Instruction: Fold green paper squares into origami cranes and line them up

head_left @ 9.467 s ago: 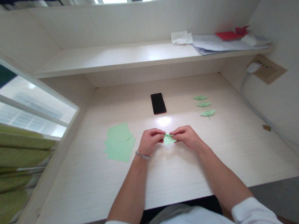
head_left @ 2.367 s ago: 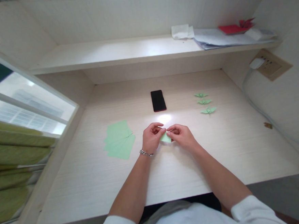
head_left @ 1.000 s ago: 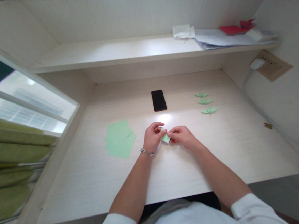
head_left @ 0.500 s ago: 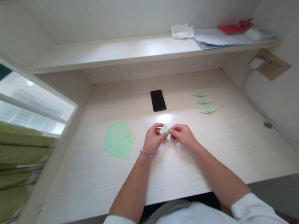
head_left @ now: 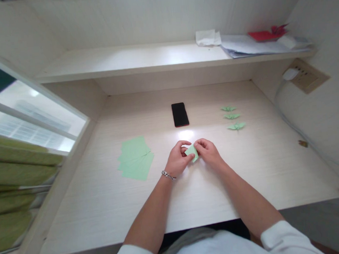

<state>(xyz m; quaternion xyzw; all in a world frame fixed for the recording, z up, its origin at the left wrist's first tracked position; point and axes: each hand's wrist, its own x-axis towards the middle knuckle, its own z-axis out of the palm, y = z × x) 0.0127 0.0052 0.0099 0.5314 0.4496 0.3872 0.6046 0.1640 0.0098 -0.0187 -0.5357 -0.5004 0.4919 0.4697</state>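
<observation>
Left grip [head_left: 178, 158] and right grip [head_left: 208, 150] pinch one folded green paper [head_left: 192, 150]

Both are clasped on the same piece, the left with its thumb pressed on the face and its other fingers curled behind, the right with its fingertips bunched at the upper right edge. The paper is tilted between them, above the near-middle of the pale counter [head_left: 105, 209]; whether its lower tip touches the surface I cannot tell.

Take the folded paper as the centre of a clock, with twelve pointing away from the person. A silver bracelet [head_left: 168, 175] circles the left wrist, toward half past seven. Overlapping green sheets [head_left: 135, 160] lie fanned at nine. A dark phone [head_left: 180, 114] lies flat just short of twelve, near the hands. Three winged green paper figures [head_left: 237, 126] sit in a row at two, close together but apart from one another.

Farther off, the shelf [head_left: 118, 61] runs across twelve. On it, a white tissue [head_left: 208, 38] lies near half past twelve, with white papers [head_left: 256, 45] beside it toward one, bearing a red sheet [head_left: 260, 36] and a red folded figure [head_left: 279, 29]. At two, a white plug [head_left: 290, 74] sits in a wall socket [head_left: 311, 78]. A small brownish object [head_left: 303, 143], too blurred to name, lies at three.
</observation>
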